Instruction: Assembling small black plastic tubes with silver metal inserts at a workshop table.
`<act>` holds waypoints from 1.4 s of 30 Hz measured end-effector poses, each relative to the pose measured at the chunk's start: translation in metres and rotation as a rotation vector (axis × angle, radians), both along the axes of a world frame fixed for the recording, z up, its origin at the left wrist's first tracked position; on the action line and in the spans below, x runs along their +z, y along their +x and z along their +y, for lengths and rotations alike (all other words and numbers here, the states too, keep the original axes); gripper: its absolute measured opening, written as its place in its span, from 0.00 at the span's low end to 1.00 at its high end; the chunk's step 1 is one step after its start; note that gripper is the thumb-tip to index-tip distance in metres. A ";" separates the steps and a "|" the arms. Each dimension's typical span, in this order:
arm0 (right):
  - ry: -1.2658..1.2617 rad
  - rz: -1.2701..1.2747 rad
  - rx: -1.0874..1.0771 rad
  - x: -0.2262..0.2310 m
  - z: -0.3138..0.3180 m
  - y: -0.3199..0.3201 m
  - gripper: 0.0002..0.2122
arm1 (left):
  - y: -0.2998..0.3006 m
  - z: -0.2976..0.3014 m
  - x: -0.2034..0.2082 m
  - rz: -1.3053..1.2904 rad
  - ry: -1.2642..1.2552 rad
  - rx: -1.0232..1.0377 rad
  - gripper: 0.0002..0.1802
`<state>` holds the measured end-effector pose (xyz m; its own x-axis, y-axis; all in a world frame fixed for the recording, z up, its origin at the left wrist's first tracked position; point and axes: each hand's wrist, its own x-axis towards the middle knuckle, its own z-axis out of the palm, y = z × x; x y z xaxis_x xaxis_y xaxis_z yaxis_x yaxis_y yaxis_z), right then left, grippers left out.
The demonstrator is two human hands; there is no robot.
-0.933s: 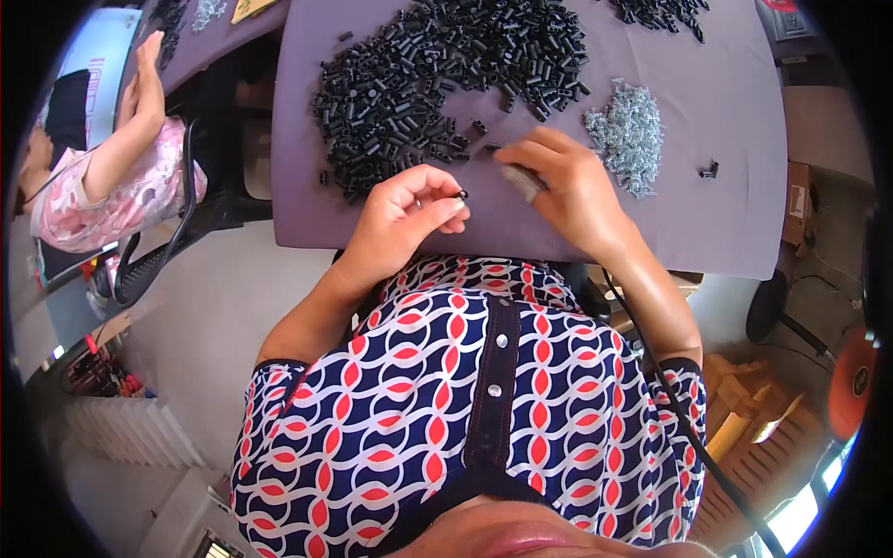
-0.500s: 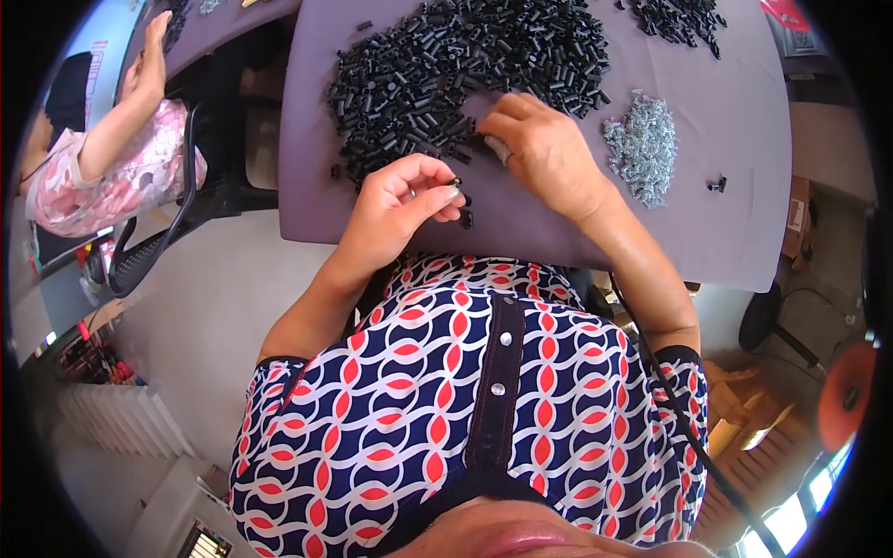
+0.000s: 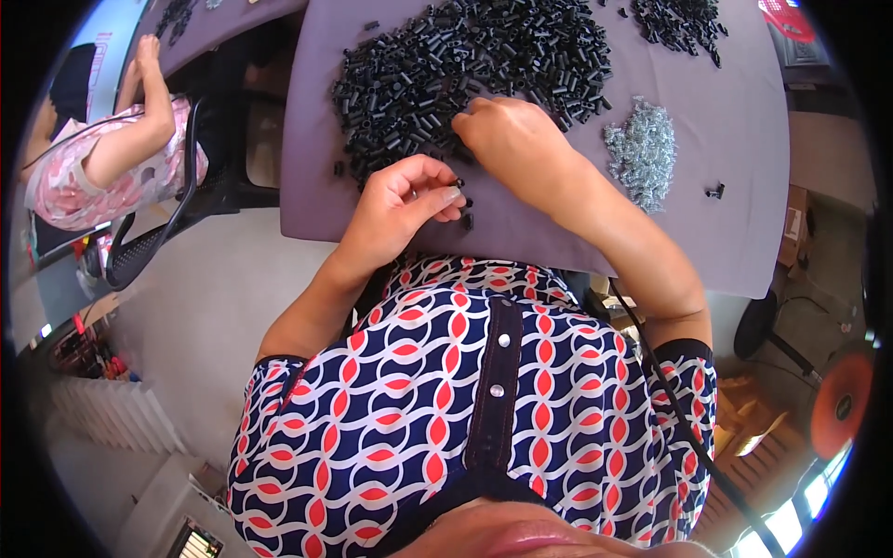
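Note:
My left hand (image 3: 402,206) is closed over the near side of the table, with thumb and forefinger pinching a small black plastic part (image 3: 459,183). Most of that part is hidden by the fingertips. Just below it lies another black piece (image 3: 467,223), near the table's front edge. Beyond, a wide heap of short black plastic tubes (image 3: 409,88) spreads over the tabletop. At the heap's near edge is my right hand (image 3: 507,135), its fingers curled down and inward. The back of the hand hides its fingertips and whatever they may hold.
A pile of small clear parts (image 3: 642,153) lies right of my right hand. Farther back is a smaller pile of black parts (image 3: 679,28). One black piece (image 3: 714,191) sits alone on the grey tablecloth (image 3: 726,237). At left, another person (image 3: 130,153) sits on a black chair (image 3: 191,200).
My right hand has shifted left to the near edge of the tube heap, its fingers turned further inward. My left hand has stayed in place with its pinch.

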<state>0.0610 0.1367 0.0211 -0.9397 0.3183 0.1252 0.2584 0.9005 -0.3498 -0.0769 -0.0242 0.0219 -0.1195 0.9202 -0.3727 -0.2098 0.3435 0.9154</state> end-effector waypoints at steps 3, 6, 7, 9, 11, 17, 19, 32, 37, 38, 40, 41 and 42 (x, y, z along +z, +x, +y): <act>0.007 -0.061 0.082 0.003 0.005 -0.006 0.05 | 0.001 0.000 0.000 -0.005 0.003 0.016 0.07; 0.055 -0.085 0.091 0.001 0.004 -0.006 0.05 | 0.000 0.001 -0.001 -0.009 0.005 0.001 0.07; 0.081 -0.056 0.081 -0.001 0.000 -0.004 0.06 | -0.001 0.001 0.000 -0.004 0.002 -0.005 0.07; 0.106 -0.028 0.070 -0.003 -0.003 -0.001 0.07 | -0.001 0.002 0.001 0.001 -0.001 -0.011 0.08; 0.076 0.045 0.064 -0.004 -0.002 0.003 0.08 | -0.002 0.002 0.001 0.014 0.006 -0.019 0.08; -0.375 0.274 -0.033 0.009 -0.001 0.041 0.12 | 0.007 0.006 0.007 -0.026 -0.004 -0.017 0.08; -0.755 0.299 -0.149 0.022 -0.007 0.063 0.16 | 0.011 0.009 0.007 -0.039 0.009 -0.055 0.08; -1.542 0.568 -0.305 -0.002 -0.040 0.125 0.14 | 0.051 0.031 0.022 -0.043 0.015 -0.232 0.07; -1.374 0.583 -0.298 0.004 -0.044 0.123 0.09 | 0.055 0.030 0.021 -0.016 0.009 -0.235 0.07; -1.374 0.586 -0.297 0.006 -0.043 0.123 0.09 | 0.056 0.030 0.020 -0.014 0.008 -0.236 0.07; -1.113 0.512 -0.317 0.010 -0.042 0.122 0.08 | 0.058 0.031 0.019 -0.035 0.006 -0.204 0.06; -1.113 0.514 -0.317 0.013 -0.041 0.123 0.08 | 0.058 0.031 0.018 -0.034 0.005 -0.206 0.06; -1.038 0.478 -0.313 0.015 -0.040 0.123 0.09 | 0.057 0.032 0.017 -0.015 -0.007 -0.226 0.07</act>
